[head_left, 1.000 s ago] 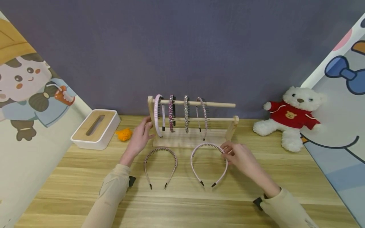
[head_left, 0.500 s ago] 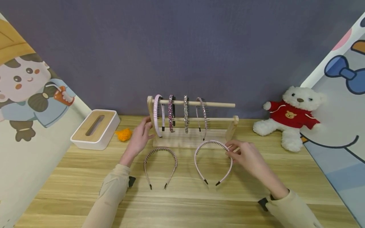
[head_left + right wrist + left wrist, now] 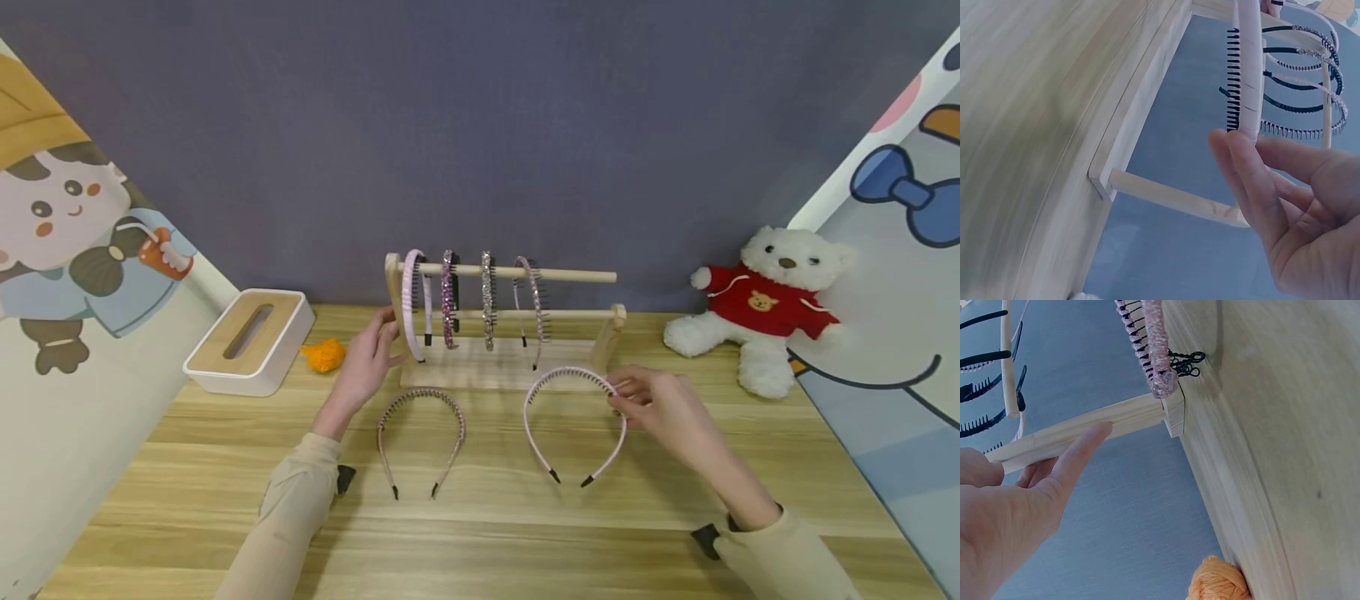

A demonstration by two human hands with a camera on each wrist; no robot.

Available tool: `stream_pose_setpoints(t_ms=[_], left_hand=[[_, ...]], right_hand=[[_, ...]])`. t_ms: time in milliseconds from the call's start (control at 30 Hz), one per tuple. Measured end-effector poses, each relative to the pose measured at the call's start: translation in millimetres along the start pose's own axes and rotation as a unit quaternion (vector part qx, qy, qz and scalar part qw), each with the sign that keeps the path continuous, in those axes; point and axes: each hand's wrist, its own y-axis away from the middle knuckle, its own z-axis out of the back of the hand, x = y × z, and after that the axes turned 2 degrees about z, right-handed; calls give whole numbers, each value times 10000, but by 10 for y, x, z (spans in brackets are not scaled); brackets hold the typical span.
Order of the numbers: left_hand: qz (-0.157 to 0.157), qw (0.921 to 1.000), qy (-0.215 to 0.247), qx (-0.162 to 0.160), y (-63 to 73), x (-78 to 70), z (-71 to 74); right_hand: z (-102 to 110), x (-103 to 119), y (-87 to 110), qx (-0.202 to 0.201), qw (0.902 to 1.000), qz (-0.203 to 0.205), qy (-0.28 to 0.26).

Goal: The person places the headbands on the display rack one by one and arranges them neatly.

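My right hand (image 3: 671, 408) pinches the right side of a pale pink headband (image 3: 570, 369) with small black teeth inside. It is raised close in front of the wooden headband rack (image 3: 577, 276), its tips pointing toward me. In the right wrist view the headband (image 3: 1250, 75) sits between thumb and fingertips. My left hand (image 3: 367, 354) grips the rack's left post (image 3: 1085, 425), one finger stretched along it. On the rack hang a pink-wrapped headband (image 3: 408, 304), a magenta sparkly headband (image 3: 448, 300), a silver sparkly headband (image 3: 487, 300) and a thin beaded headband (image 3: 535, 300).
A beaded pink headband (image 3: 422, 392) lies on the table (image 3: 525, 542), in front of the rack. To the left are a tissue box (image 3: 247, 342) and an orange yarn lump (image 3: 325, 356). A white teddy bear (image 3: 765, 304) in a red top sits at right.
My right hand has carried the pale pink headband a little to the right and slightly toward the rack. The left hand stays at the rack's post.
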Motion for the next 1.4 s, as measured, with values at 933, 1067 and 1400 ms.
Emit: stream_pose_setpoints(t_ms=[933,1067,1400], left_hand=[[41,9999,-93,-27,5,3,-4],[47,9999,-106,-35,-1,2,-6],[45,9999,-136,-57,-1,-10,-3]], right_hand=[[400,-16,79,-594,9982,23,70],[440,-12,94,-725,9973,80,49],[500,-20,126,-948,9954,76,111]])
